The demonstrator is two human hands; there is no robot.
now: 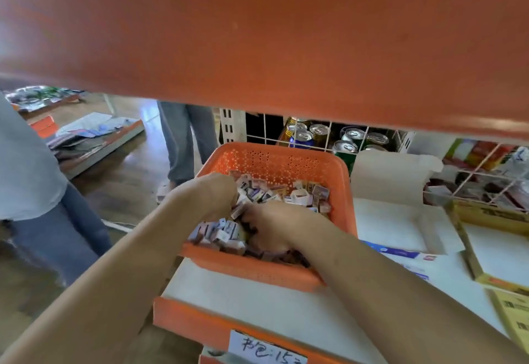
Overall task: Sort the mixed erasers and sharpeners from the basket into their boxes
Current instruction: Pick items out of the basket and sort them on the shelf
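Now, under the blurred orange edge of an upper shelf (257, 34), a person sorts stationery in a shop aisle. At far left a bystander (31, 163) in a pale top stands by, with a second person's legs (186, 140) behind.

The left grip (217, 192) reaches over the near-left rim of the orange basket (272, 270) with its fingers curled down into the heap. Whether it has hold of a piece cannot be told, since the fingertips are buried. The basket sits on the white shelf (257, 306) right at the front edge, above a handwritten label (266, 349), probably so both arms can reach in from the aisle.

It is still heaped with small boxed erasers and sharpeners (303, 194). They lie jumbled, some flat and some on end, and their long sides share no common direction, so each will likely need turning before it is packed.

The right grip (274, 229) lies knuckles-up in the middle of the pile with its fingers tucked under. What it holds, if anything, is likewise hidden. The two grips nearly meet, which suggests they are raking through the mix to pick out one kind.

Just right of the basket, an open white box (400, 220) waits with its lid flap up. Beyond it is a yellow-edged box (498, 255), and both show bare bottoms. Drink cans (303, 137) stand behind a wire grid.
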